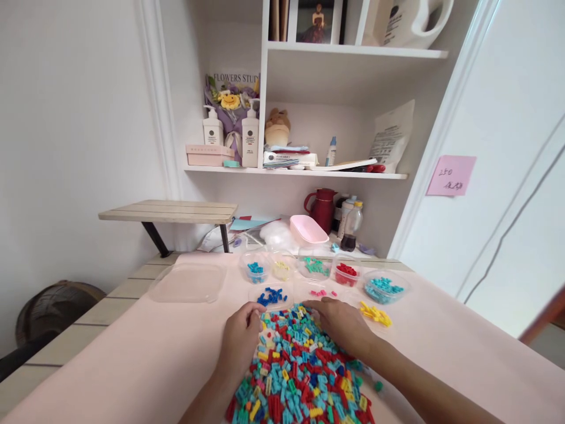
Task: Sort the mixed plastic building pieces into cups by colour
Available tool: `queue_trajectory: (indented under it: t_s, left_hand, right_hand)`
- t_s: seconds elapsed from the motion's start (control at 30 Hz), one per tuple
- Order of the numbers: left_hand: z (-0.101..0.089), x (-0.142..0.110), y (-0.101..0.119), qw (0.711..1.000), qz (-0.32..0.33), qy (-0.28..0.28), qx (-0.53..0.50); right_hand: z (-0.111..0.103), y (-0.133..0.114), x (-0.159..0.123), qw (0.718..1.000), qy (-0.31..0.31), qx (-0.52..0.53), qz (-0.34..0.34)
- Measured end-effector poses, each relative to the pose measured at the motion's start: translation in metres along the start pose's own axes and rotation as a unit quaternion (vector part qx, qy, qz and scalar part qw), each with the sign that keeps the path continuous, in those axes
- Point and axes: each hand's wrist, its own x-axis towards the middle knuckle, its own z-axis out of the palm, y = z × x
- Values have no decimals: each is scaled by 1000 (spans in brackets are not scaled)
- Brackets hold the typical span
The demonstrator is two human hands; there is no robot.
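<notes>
A big heap of small mixed-colour building bricks [300, 365] lies on the pink tabletop in front of me. At the heap's left edge is my left hand [242, 333], fingers curled in; whatever they may pinch is hidden. My right hand [346, 325] reaches over the far right side of the heap, index finger stretched out onto the bricks, the other fingers partly hidden below. Just beyond my hands stand a clear tub of dark blue bricks [272, 296] and a clear tub with a few pink bricks [323, 292]. Yellow bricks [375, 314] lie loose right of my right hand.
Farther back, clear tubs hold blue bricks [255, 270], pale yellow bricks [281, 270], green bricks [316, 266], red bricks [346, 272] and turquoise bricks [383, 288]. A clear lid or tray [189, 282] lies left. Behind are a pink basin [309, 228], a red jug [323, 209] and shelves.
</notes>
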Motion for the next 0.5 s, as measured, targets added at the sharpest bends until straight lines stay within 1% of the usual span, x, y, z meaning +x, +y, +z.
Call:
queue_trajectory:
  t_s: [0.13,0.27,0.33,0.4,0.5]
  left_hand:
    - [1,-1,0,1000,-9,-2,-6]
    - [2,0,-2,1000,-8,1,-9]
    - [2,1,-2,1000,-3,1,-9]
    - [1,1,-3,1000,0,2,-8]
    - [1,0,-2,1000,2,2,-6]
  right_hand:
    - [-1,3,-7,998,-10,40,-38]
    - [-4,7,-18,990,-33,116,-79]
    - [-8,9,-21,982,-31,158,-94]
    - [-10,11,-20,980,-3,180,-83]
    - [-11,15,-15,990,50,134,-19]
